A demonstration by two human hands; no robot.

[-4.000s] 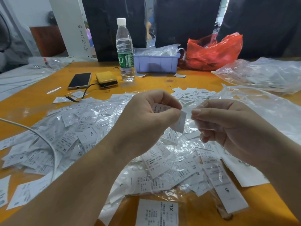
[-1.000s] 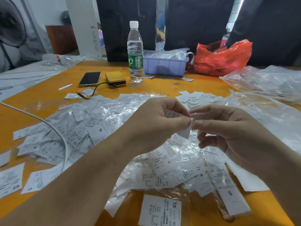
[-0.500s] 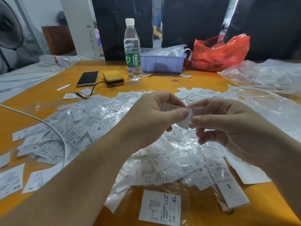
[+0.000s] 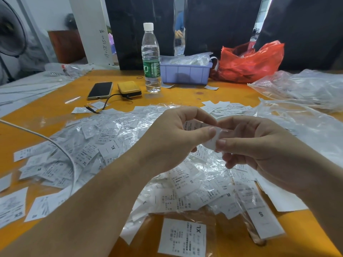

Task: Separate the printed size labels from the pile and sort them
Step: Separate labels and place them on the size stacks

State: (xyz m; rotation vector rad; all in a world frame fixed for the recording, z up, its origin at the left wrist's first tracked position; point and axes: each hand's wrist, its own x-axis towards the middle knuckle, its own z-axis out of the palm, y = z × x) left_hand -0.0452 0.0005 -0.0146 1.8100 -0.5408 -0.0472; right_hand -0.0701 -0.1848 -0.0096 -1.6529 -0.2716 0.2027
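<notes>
A wide pile of white printed size labels (image 4: 104, 145) in clear plastic sleeves covers the orange table (image 4: 46, 108); XL, S and M marks show on some. Above the pile's middle, my left hand (image 4: 172, 140) pinches a small white label (image 4: 210, 140) between thumb and forefinger. My right hand (image 4: 256, 149) pinches the same label from the right side, fingertip to fingertip with the left. A small stack of bare labels (image 4: 224, 108) lies just behind my hands. A single XL label (image 4: 182, 237) lies at the near edge.
At the back stand a water bottle (image 4: 151, 58), a purple bin (image 4: 185, 73), a red plastic bag (image 4: 250, 62), a phone (image 4: 100, 89) and a yellow box (image 4: 129, 89). Clear plastic bags (image 4: 304, 89) spread on the right. A white cable (image 4: 55, 145) crosses the pile at left.
My right hand has closed in on the label that my left hand holds; both now pinch it together. The pile looks unchanged.
</notes>
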